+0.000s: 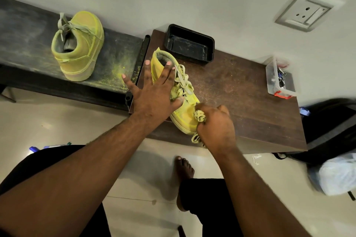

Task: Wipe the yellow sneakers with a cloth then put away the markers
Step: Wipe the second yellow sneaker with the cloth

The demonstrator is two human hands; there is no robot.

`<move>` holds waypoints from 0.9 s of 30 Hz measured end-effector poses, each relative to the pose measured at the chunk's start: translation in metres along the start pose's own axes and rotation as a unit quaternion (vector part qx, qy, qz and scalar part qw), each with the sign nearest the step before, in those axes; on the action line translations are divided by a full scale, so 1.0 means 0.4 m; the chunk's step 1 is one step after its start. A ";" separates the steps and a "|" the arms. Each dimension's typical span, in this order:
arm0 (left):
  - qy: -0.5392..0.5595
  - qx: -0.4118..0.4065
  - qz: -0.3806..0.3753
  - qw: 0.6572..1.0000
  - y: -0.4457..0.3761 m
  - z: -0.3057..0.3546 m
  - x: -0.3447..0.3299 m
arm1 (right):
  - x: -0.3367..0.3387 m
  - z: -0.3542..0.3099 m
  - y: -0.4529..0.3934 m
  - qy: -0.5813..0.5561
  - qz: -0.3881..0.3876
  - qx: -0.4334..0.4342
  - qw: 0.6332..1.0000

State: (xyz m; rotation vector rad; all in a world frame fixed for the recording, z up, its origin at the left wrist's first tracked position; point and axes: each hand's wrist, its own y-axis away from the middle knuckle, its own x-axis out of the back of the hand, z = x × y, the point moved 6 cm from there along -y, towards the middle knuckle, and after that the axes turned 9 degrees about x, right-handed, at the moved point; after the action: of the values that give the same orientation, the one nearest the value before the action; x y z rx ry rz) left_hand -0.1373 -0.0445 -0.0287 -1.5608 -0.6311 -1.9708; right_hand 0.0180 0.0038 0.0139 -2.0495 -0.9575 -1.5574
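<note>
The near sneaker point(183, 106) is lying on the brown counter point(250, 113), right at its near-left corner. Its long axis is running diagonally, with the toe pointing near-right toward the counter's edge and the heel collar pointing far-left toward the black tray point(189, 44). The left hand point(154, 92) is pressing down on it with fingers spread wide across the laces and collar. The right hand point(215, 123) is bunching the cloth point(199, 117) in a tight grip and rubbing at the toe.

The risk, as I judge it: the toe is sitting so close to the near edge that a hard stroke could be pushing the shoe off onto the floor, and yellow dust is likely smearing rather than lifting.

The second sneaker point(79, 44) is standing on the dark bench-like counter point(23, 31) to the left, heel near, toe far, with yellow powder scattered beside it. A clear box point(277, 79) is sitting at the far right.
</note>
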 end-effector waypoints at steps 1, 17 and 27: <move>-0.001 0.002 0.000 1.000 0.001 0.000 0.002 | -0.002 0.018 -0.023 -0.004 0.016 -0.014 1.000; -0.013 -0.004 0.010 1.000 0.000 -0.008 -0.010 | -0.026 0.011 0.103 -0.089 -0.047 -0.127 0.987; 0.001 -0.012 0.009 1.000 0.002 -0.013 -0.004 | 0.026 0.059 0.158 -0.269 0.166 -0.243 0.917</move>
State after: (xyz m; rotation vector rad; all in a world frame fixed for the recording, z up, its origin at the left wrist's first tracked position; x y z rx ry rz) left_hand -0.1402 -0.0482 -0.0312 -1.5726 -0.5928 -1.9728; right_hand 0.0809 -0.0209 0.0224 -2.9009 -0.3440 -1.1401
